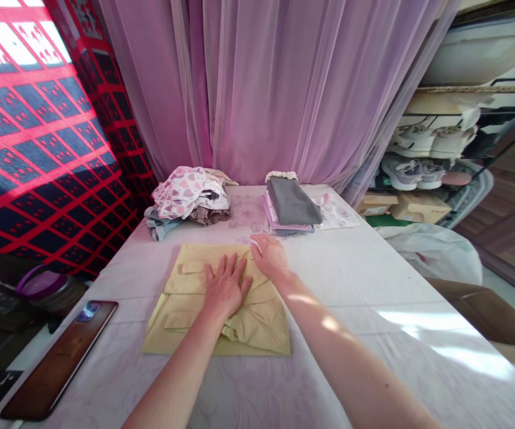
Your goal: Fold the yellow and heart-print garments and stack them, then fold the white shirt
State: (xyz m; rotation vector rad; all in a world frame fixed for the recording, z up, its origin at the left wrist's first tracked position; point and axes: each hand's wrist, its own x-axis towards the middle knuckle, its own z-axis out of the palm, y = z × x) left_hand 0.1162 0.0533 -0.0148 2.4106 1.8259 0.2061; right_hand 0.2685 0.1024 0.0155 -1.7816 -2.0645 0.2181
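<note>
A pair of yellow trousers [186, 304] with flap pockets lies folded on the cloth-covered table [355, 333] in front of me. My left hand [227, 287] rests flat on its middle, fingers spread over the fabric. At the far right corner of the trousers, my right hand [270, 255] has its fingers curled in on the edge, with a small white bit showing by the fingertips. Wrinkles bunch in the fabric to the right of my left hand and below it.
A loose heap of clothes [190, 193] sits at the back left. Behind my right hand stands a neat stack of folded clothes [290, 202], grey on top. A phone [61, 360] lies along the left edge. Purple curtains [257, 89] hang behind; shelves with shoes [436, 140] stand right.
</note>
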